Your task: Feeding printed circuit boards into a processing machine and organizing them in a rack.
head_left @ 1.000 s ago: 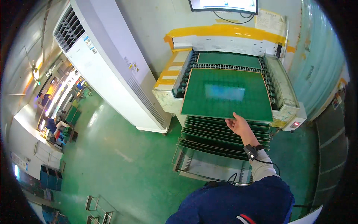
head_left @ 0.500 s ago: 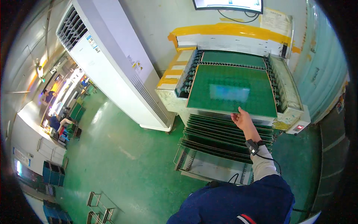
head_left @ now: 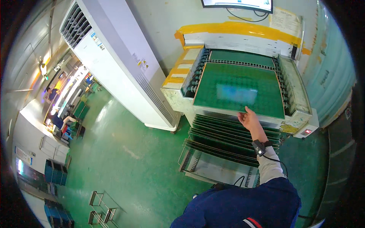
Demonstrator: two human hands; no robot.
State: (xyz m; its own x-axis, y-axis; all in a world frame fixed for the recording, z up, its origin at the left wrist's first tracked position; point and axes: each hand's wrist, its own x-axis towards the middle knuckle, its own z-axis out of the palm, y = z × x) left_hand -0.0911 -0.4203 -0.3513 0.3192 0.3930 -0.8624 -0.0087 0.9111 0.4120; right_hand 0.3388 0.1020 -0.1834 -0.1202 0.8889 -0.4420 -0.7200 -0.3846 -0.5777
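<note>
My right hand (head_left: pixel 249 118) is at the near edge of a large flat green panel (head_left: pixel 228 78), which looks like a circuit board panel. Its thumb side overlaps the edge from above, and the other fingers curl just below it. The panel lies on the rollers of a conveyor machine (head_left: pixel 298 81), with a bluish reflection on its surface. Behind it, past a roller bar, lies a second green panel (head_left: pixel 243 57). Under my forearm a rack (head_left: pixel 213 173) holds several green panels (head_left: pixel 222 142) standing on edge. My left hand is out of the picture.
A tall white air conditioner (head_left: pixel 114 72) stands left of the machine. A monitor (head_left: pixel 239 3) hangs above it. Metal frames (head_left: pixel 100 211) stand on the green floor at lower left, with blue bins (head_left: pixel 55 173) further left. Two people (head_left: pixel 57 119) are at a far bench.
The whole view has shifted slightly. My right hand stays at the panel's near edge, and the panel lies almost as before on the rollers.
</note>
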